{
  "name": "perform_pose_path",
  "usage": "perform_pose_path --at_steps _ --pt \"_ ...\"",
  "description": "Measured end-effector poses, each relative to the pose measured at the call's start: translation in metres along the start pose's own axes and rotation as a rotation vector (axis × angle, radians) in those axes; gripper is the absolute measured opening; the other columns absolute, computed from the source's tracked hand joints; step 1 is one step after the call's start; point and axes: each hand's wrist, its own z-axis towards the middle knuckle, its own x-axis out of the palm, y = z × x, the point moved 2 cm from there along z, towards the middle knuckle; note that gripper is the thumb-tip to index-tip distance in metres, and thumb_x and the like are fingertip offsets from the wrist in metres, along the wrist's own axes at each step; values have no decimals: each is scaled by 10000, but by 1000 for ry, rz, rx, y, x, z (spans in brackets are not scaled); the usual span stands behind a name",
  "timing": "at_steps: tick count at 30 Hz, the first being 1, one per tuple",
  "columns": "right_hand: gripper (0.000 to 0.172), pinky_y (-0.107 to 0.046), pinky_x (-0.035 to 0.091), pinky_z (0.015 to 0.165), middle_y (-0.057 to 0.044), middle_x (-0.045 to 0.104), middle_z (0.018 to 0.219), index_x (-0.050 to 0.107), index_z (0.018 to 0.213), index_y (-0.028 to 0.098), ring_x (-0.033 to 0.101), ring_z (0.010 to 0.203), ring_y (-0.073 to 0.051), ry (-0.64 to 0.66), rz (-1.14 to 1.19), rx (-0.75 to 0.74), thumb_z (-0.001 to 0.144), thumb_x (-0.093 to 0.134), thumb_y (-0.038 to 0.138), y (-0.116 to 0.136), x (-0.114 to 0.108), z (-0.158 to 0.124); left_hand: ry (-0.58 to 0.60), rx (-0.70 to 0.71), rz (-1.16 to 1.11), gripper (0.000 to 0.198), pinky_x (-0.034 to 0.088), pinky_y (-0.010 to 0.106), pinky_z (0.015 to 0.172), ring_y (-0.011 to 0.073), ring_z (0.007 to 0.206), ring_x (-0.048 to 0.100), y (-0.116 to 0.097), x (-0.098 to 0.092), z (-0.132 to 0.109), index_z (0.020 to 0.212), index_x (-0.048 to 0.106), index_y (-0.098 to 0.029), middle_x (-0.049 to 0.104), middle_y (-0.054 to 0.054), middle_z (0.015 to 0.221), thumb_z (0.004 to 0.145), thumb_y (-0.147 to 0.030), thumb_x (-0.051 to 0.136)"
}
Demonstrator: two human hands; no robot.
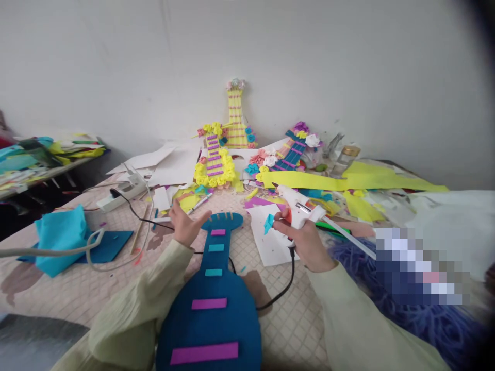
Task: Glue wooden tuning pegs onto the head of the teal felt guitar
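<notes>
A dark blue guitar-like cutout (211, 324) lies toward me, with purple and light blue strips across its body and neck and small tan strips on its head. My left hand (188, 222) is beside the head of the cutout, thumb and fingers spread, holding nothing. To the right of the neck, my right hand (307, 239) grips a white glue gun (303, 208) with a glue stick out of its back. A small light blue piece (268, 223) is at the fingertips of that same hand. Beneath it lies a white paper sheet (266, 250).
Decorated yellow (235, 118) and blue (288, 154) instrument shapes stand at the back near the wall. A power strip (121, 198) and light blue cloth (62, 239) are on the left. Blue-purple yarn (390, 304) lies right. A black cable (284, 293) runs from the glue gun.
</notes>
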Motion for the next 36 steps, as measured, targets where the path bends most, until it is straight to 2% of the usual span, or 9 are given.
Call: perform_pose_path --at_steps 2,5,6,8,12,18,27,30,36 --pt "358 -279 463 706 12 599 792 507 785 192 583 777 -146 0 9 28 547 757 287 -4 0 -2 -8 314 266 626 302 406 1013 306 1224 357 -21 2 -11 1160 459 -143 475 130 1239 617 -302 727" --pt "340 -276 464 688 18 601 779 501 772 191 580 705 -126 19 18 51 565 748 298 -6 2 -7 543 426 280 283 427 338 873 225 994 559 -40 35 -36 987 590 -180 627 79 1018 753 -340 590" --pt "329 -280 466 689 19 600 774 498 765 190 583 692 -125 28 31 56 575 741 303 -7 3 -8 659 439 260 280 449 316 833 217 957 578 -44 47 -45 968 609 -192 639 72 1003 734 -345 612" --pt "307 -295 476 702 17 595 769 490 756 190 599 698 -135 43 79 63 596 722 311 -7 4 -10 748 462 244 309 470 299 787 211 885 606 -45 67 -58 944 638 -208 664 64 960 674 -354 672" --pt "275 -336 486 767 21 605 787 475 773 202 633 748 -155 66 170 66 628 695 283 -8 3 -11 769 314 193 206 498 290 726 190 758 632 -29 88 -64 867 668 -190 689 53 837 717 -324 623" --pt "307 -346 499 742 13 603 779 497 770 198 633 754 -168 -16 106 68 589 713 320 -11 -1 -10 834 -48 -95 201 496 303 765 195 801 638 -7 92 -57 841 655 -155 698 61 834 687 -283 641" --pt "344 -311 500 702 5 636 772 512 756 191 624 719 -155 -31 -45 111 530 758 272 -22 -5 -9 888 -92 -101 250 506 280 695 165 714 634 -6 93 -62 910 627 -145 687 50 770 697 -274 640" --pt "334 -299 497 671 8 629 766 516 764 191 614 687 -146 -32 -56 121 536 748 267 -21 -5 -10 831 9 -51 319 512 274 634 161 692 625 -4 92 -63 991 564 -159 660 53 787 706 -279 644" --pt "316 -305 481 708 12 627 747 529 749 191 595 704 -145 -44 -61 116 532 748 256 -19 -4 -13 574 688 133 106 483 307 733 156 809 570 -12 87 -68 836 617 -171 587 54 836 735 -196 636"
